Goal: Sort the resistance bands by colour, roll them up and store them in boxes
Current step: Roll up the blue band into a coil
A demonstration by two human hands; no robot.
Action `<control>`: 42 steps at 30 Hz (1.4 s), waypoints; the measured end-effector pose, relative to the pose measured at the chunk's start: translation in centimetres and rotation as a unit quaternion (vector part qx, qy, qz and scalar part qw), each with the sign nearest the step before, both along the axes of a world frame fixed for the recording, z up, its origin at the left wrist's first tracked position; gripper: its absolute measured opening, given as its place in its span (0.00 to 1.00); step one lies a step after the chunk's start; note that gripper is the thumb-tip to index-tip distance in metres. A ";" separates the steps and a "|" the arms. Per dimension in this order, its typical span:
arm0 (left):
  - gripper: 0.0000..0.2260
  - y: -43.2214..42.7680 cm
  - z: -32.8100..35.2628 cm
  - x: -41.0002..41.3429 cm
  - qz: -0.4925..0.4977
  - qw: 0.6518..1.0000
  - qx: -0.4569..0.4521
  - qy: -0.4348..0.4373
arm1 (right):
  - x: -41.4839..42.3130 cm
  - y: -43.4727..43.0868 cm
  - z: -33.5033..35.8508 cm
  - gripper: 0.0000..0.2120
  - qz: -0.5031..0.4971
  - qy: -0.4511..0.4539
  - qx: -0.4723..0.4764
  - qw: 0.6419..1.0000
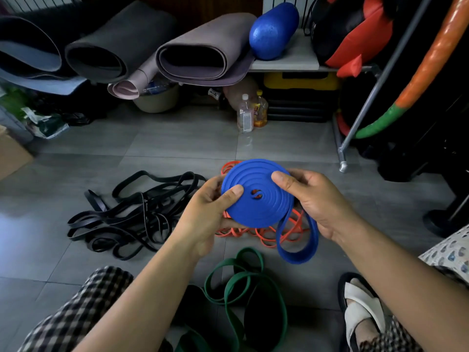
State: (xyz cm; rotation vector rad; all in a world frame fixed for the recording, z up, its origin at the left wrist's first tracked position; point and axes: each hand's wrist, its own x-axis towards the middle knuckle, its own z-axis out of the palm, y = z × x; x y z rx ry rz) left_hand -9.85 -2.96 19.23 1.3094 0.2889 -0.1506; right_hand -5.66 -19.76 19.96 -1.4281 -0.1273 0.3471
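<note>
Blue band (256,199): wound into a flat spiral coil, held above the floor between both our hands; one loose loop of it hangs from the coil's right side.
Left hand (210,214): we grip the coil's left edge, thumb pressed on its face and fingers curled beneath.
Right hand (312,199): we grip the coil's right edge, thumb on the upper face and fingers curled behind; the loose loop drops away below this palm.
Orange bands (266,235): a loose tangle on the floor beneath the coil, partly hidden by it.
Black bands (132,214): a sprawling unrolled heap on the floor, left of the orange tangle.
Green bands (243,283): loose loops on the floor nearest to us, between our legs.
Floor (177,143): grey tiles.
Cardboard box (10,153): only a corner shows at the far left edge; we cannot tell what it holds.
Yoga mats (203,54): several, loosely rolled and lying side by side at the back.
Foam roller (274,30): blue, lying on a white shelf right of the mats.
Bottles (245,114): two plastic ones, upright on the floor, just beside each other.
Hoop (418,72): orange and green, at the right by a metal rack.
Sandal (360,308): white, on our right foot.
</note>
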 end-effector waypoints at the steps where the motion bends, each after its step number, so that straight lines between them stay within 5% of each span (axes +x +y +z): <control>1: 0.17 -0.3 -0.1 -0.1 0.014 0.999 -0.036 0.000 | 0.0 0.1 0.0 0.07 -0.016 -0.006 0.009 1.000; 5: 0.17 -0.9 0.0 0.2 0.085 0.980 -0.180 0.003 | -0.3 1.1 -0.6 0.11 -0.060 0.016 0.070 0.996; 11: 0.14 -2.7 -0.7 -0.2 0.134 0.963 -0.230 0.038 | -1.2 3.0 -2.1 0.15 -0.155 0.050 0.087 0.983; 18: 0.16 -4.1 -1.5 -1.7 0.010 0.964 -0.256 0.065 | -0.4 2.6 -1.8 0.17 -0.211 0.027 0.035 0.976; 26: 0.18 -4.8 -1.8 -1.9 0.039 0.947 -0.317 0.037 | -0.5 3.0 -2.3 0.18 -0.204 0.103 0.060 0.972; 29: 0.14 -4.8 -1.7 -1.6 0.090 0.951 -0.296 0.021 | -0.2 2.9 -2.1 0.04 -0.207 0.048 -0.005 0.977; 33: 0.07 -4.0 -1.8 -0.5 0.160 0.958 -0.237 -0.027 | -0.9 2.2 -1.6 0.06 -0.146 -0.065 -0.205 0.966; 37: 0.07 -4.7 -2.7 -0.6 0.200 0.968 -0.139 -0.062 | -2.5 2.2 -0.7 0.03 -0.018 0.035 -0.081 0.996; 42: 0.13 -7.2 -5.0 -1.8 0.185 0.976 0.031 -0.111 | -2.2 2.4 -1.0 0.22 -0.009 0.117 -0.008 0.993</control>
